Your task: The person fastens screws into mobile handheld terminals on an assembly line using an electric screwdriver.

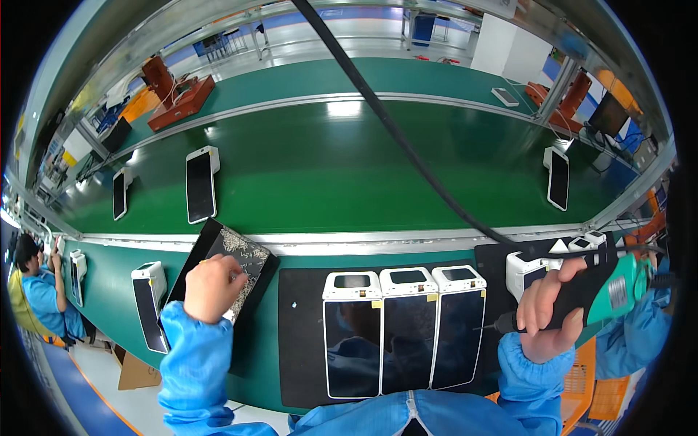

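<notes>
My left hand (pixel 212 288) is over a black tray (pixel 266 280), its fingers drawn together at a pile of small pale screws (pixel 243 251). Whatever is between those fingertips is too small to make out. In my right hand (pixel 542 309) is a green and black electric screwdriver (pixel 618 292), its thin bit pointing left. Between my hands, three white handheld terminals (pixel 353 341) with dark screens lie side by side on a black mat (pixel 302 356). The bit is just right of the rightmost one, seemingly apart from it.
A white terminal (pixel 150 305) lies left of the tray, and others (pixel 525 270) sit behind the screwdriver. More terminals (pixel 201 185) rest on the green conveyor belt (pixel 327 167) beyond a metal rail. A black cable (pixel 392 123) crosses overhead. A co-worker (pixel 47 291) sits at far left.
</notes>
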`<state>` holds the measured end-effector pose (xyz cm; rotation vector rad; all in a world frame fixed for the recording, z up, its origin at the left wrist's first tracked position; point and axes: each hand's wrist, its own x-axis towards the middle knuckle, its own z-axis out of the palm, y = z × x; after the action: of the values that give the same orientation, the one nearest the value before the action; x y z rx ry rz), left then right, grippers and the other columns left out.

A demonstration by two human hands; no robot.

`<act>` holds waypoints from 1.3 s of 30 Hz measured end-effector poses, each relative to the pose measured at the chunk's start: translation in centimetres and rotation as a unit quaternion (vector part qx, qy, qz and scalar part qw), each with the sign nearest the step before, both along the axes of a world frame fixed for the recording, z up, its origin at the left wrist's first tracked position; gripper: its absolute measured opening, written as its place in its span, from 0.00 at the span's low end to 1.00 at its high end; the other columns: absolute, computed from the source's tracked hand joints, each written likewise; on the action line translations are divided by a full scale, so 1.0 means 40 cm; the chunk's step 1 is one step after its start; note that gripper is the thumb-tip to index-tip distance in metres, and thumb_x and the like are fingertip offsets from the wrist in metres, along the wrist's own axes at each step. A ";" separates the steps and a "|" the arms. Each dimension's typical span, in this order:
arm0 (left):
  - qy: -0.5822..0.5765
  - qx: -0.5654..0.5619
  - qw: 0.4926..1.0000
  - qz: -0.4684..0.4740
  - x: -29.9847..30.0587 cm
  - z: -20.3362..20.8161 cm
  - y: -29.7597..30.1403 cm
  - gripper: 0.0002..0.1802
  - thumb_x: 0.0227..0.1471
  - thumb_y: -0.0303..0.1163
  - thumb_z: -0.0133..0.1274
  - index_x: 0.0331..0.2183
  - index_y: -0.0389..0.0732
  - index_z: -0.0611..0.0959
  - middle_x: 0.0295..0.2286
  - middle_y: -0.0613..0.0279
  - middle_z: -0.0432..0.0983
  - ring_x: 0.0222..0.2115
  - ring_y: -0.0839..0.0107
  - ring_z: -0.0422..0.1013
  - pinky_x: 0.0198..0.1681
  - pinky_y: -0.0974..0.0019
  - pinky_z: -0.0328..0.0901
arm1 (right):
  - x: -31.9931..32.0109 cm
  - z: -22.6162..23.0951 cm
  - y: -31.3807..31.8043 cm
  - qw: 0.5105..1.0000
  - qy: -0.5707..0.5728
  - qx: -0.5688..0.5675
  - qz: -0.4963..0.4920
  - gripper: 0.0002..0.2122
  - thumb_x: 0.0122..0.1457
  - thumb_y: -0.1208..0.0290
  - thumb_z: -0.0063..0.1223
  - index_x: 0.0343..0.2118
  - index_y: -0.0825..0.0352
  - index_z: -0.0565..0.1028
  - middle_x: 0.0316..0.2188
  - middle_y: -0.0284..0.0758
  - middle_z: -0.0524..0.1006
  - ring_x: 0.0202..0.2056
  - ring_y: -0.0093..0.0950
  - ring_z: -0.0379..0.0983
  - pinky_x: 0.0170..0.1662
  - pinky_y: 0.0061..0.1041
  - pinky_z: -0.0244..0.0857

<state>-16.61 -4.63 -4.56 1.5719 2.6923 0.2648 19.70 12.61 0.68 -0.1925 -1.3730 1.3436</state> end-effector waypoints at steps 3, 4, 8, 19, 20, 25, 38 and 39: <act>0.026 -0.099 0.994 -0.036 -0.039 -0.035 -0.024 0.09 0.34 0.37 0.57 0.21 0.43 0.79 0.24 0.59 0.72 0.30 0.60 0.71 0.33 0.59 0.66 | -0.003 0.018 0.003 0.994 -0.035 -0.102 0.002 0.25 0.50 0.52 0.52 0.39 0.67 0.58 0.12 0.27 0.61 0.10 0.18 0.57 0.13 0.17 0.56; 0.012 -0.106 0.993 -0.047 -0.047 -0.060 -0.028 0.08 0.34 0.36 0.57 0.21 0.43 0.79 0.25 0.58 0.72 0.31 0.59 0.70 0.34 0.58 0.66 | -0.003 0.006 0.011 0.996 -0.009 -0.076 0.034 0.20 0.56 0.56 0.46 0.39 0.68 0.57 0.13 0.26 0.61 0.10 0.16 0.56 0.12 0.14 0.55; -0.074 -0.124 0.987 -0.071 -0.063 -0.091 -0.042 0.04 0.36 0.30 0.53 0.20 0.42 0.79 0.24 0.56 0.72 0.30 0.57 0.71 0.34 0.59 0.66 | 0.001 0.019 0.006 0.989 -0.014 -0.140 0.042 0.25 0.51 0.54 0.54 0.39 0.69 0.57 0.12 0.27 0.60 0.11 0.19 0.57 0.14 0.18 0.56; -0.300 0.199 0.932 0.050 0.094 0.035 -0.003 0.06 0.43 0.19 0.53 0.20 0.35 0.72 0.16 0.69 0.67 0.18 0.85 0.62 0.20 0.79 0.56 | 0.009 0.019 0.006 0.991 -0.048 -0.104 0.068 0.26 0.50 0.50 0.53 0.37 0.66 0.57 0.13 0.27 0.63 0.09 0.18 0.58 0.12 0.17 0.57; -0.263 0.214 0.941 0.005 0.157 0.039 0.014 0.05 0.42 0.19 0.54 0.20 0.35 0.73 0.17 0.67 0.68 0.19 0.83 0.63 0.22 0.78 0.58 | 0.004 0.021 0.003 0.990 -0.039 -0.110 0.081 0.26 0.50 0.50 0.54 0.36 0.65 0.56 0.13 0.27 0.64 0.09 0.18 0.59 0.12 0.17 0.58; -0.366 0.214 0.865 -0.268 0.415 0.028 0.101 0.11 0.34 0.27 0.65 0.21 0.41 0.76 0.19 0.65 0.73 0.16 0.74 0.67 0.18 0.73 0.60 | 0.005 0.048 -0.008 0.976 0.034 -0.059 0.205 0.22 0.51 0.57 0.55 0.35 0.64 0.54 0.16 0.31 0.67 0.13 0.23 0.65 0.16 0.21 0.63; -0.376 0.279 0.816 -0.339 0.486 -0.032 0.125 0.12 0.32 0.29 0.65 0.20 0.41 0.76 0.19 0.65 0.73 0.20 0.70 0.69 0.22 0.73 0.64 | -0.048 0.040 0.009 0.932 0.034 0.008 0.362 0.21 0.52 0.60 0.56 0.36 0.65 0.56 0.18 0.35 0.69 0.16 0.27 0.67 0.20 0.26 0.66; -0.367 0.289 0.815 -0.343 0.489 -0.030 0.125 0.12 0.32 0.29 0.65 0.20 0.41 0.76 0.19 0.65 0.73 0.20 0.70 0.69 0.22 0.73 0.64 | -0.048 0.041 0.007 0.933 0.036 0.008 0.357 0.21 0.52 0.61 0.56 0.37 0.66 0.56 0.18 0.35 0.69 0.16 0.27 0.67 0.20 0.26 0.66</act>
<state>2.94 0.37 -5.78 1.8820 1.4009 1.3940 17.79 12.88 2.31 0.4085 -1.4489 1.9053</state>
